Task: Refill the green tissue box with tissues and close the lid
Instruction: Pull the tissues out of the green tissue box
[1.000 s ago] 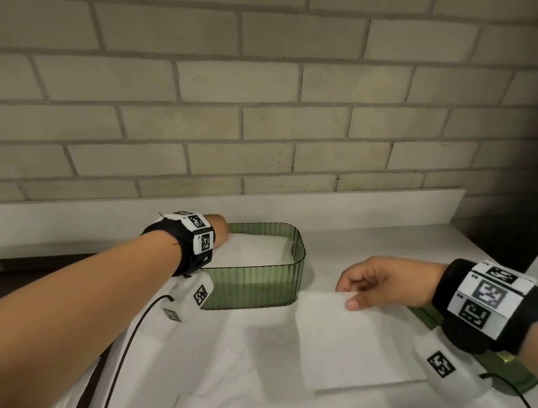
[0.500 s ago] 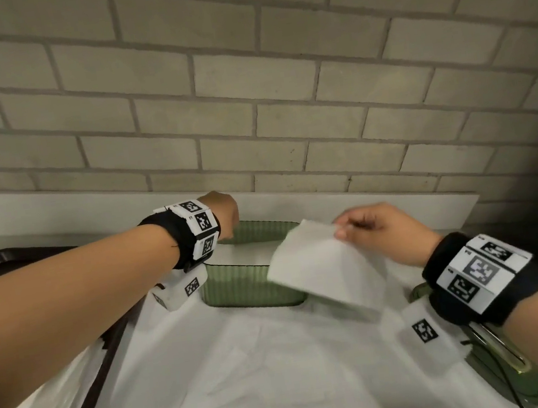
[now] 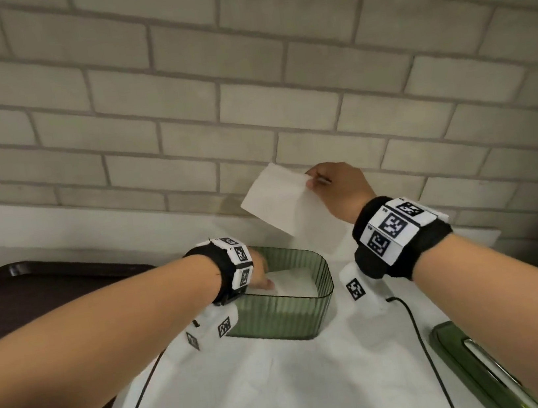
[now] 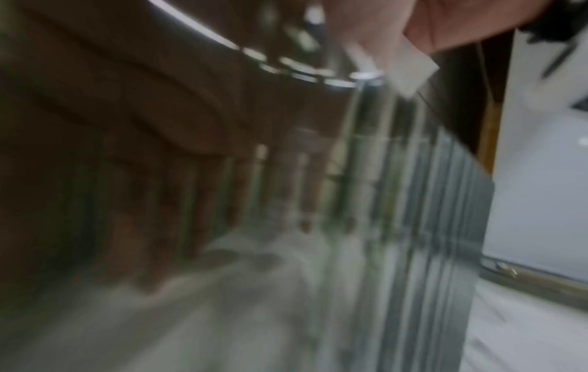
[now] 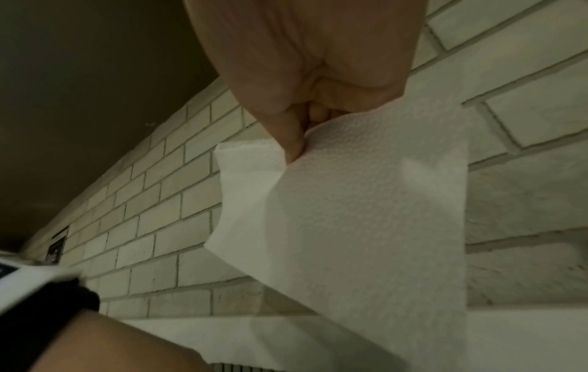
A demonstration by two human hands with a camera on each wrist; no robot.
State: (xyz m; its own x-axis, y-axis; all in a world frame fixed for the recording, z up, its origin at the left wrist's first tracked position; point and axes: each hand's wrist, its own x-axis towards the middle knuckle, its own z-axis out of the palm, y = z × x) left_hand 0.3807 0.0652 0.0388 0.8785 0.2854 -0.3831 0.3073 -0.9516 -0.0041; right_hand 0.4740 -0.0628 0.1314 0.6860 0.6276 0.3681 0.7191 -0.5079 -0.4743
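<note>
One limp tissue (image 3: 287,205) hangs pinched at its top edge in my right grip (image 3: 339,187), while my left grip (image 3: 259,272), fingers flat, presses the stack inside the green tissue box (image 3: 297,314) near the desk's back edge.

It looks like a serving counter in a canteen or café, though that is uncertain. A wall (image 3: 241,69) of pale painted brick fills the upper frame. Below it runs a white counter (image 3: 287,391) with a low white upstand. A dark brown tray (image 3: 13,291) sits at the left edge.
</note>
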